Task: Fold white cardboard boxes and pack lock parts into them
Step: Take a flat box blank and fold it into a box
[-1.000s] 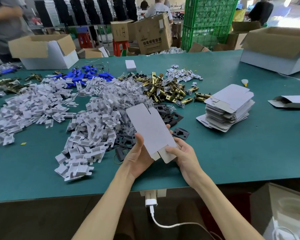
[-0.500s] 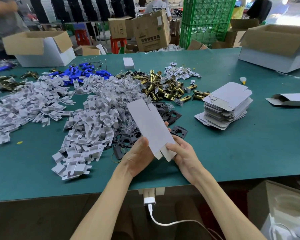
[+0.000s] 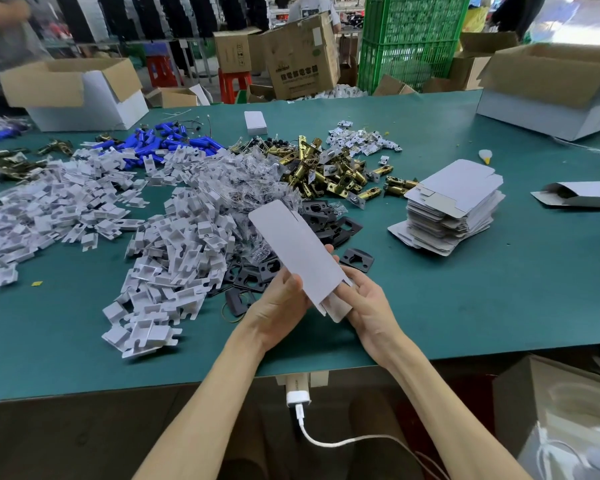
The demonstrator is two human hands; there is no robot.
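A flat white cardboard box blank (image 3: pixel 300 252) stands tilted above the near table edge, held at its lower end by both hands. My left hand (image 3: pixel 279 306) grips its left edge with the thumb on the front face. My right hand (image 3: pixel 366 304) holds the bottom flaps from the right, fingers behind the card. A stack of flat box blanks (image 3: pixel 454 206) lies to the right. Brass latch parts (image 3: pixel 329 171), black plates (image 3: pixel 329 226) and white folded inserts (image 3: pixel 174 258) are heaped behind the hands.
Blue parts (image 3: pixel 160 142) and a small closed white box (image 3: pixel 255 122) lie farther back. Open cartons stand at the far left (image 3: pixel 80 91) and far right (image 3: pixel 548 88). A part-folded white box (image 3: pixel 579 195) lies at the right. A charger cable (image 3: pixel 302 403) hangs below the table edge.
The hands and the blank have barely shifted. My right hand's fingers have moved slightly along the bottom flaps.
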